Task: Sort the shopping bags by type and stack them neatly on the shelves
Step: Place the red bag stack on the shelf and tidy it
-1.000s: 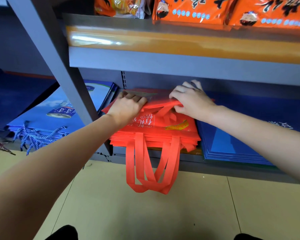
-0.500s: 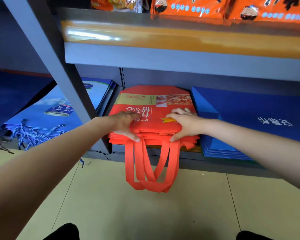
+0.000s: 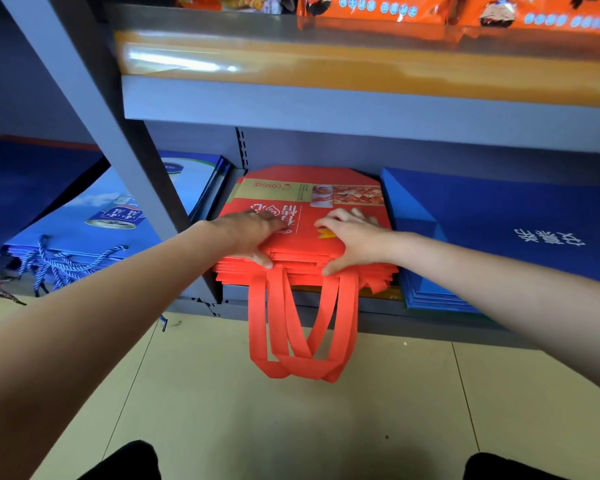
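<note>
Both hands press red bags on shelf.

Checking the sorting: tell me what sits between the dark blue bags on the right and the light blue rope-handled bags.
In the head view, the red bag stack and a grey shelf post lie between them.

A grey metal shelving unit fills the upper view, with a slanted grey upright post at the left and a slotted strip on its back panel. A glossy orange strip along the upper shelf edge catches a light glare. Below lies a pale beige tiled floor with thin dark joints.
</note>
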`<state>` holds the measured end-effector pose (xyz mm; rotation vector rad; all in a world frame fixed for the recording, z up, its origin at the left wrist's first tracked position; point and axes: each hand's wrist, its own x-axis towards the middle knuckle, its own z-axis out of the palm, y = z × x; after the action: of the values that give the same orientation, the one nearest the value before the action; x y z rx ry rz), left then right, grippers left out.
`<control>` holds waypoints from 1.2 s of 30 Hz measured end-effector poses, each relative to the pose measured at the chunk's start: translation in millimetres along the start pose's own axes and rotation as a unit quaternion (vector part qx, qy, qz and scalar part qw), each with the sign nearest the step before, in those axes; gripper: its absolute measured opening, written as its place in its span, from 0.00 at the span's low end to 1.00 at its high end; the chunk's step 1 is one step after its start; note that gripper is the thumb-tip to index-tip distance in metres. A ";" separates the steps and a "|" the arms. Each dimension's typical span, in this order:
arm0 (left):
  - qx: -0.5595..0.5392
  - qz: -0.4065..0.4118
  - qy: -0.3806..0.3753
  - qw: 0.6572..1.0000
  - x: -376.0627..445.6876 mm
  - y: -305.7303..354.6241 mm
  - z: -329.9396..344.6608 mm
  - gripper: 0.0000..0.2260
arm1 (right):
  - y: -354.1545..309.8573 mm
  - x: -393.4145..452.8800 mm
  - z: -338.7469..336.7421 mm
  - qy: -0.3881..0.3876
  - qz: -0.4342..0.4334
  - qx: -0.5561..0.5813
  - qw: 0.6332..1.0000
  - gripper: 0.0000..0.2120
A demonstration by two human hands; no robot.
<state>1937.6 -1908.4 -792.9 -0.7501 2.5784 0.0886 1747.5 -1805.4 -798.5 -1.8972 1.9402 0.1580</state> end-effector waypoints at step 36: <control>-0.051 -0.042 0.150 0.986 -15.5 -7.7 -31.5 0.18 | 27.3 -33.6 -54.2 0.195 -0.084 -0.150 0.966 0.32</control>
<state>1940.5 -1913.0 -757.3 -0.9762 2.8376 0.0887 1708.4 -1792.3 -742.6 -2.4360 2.0800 0.0271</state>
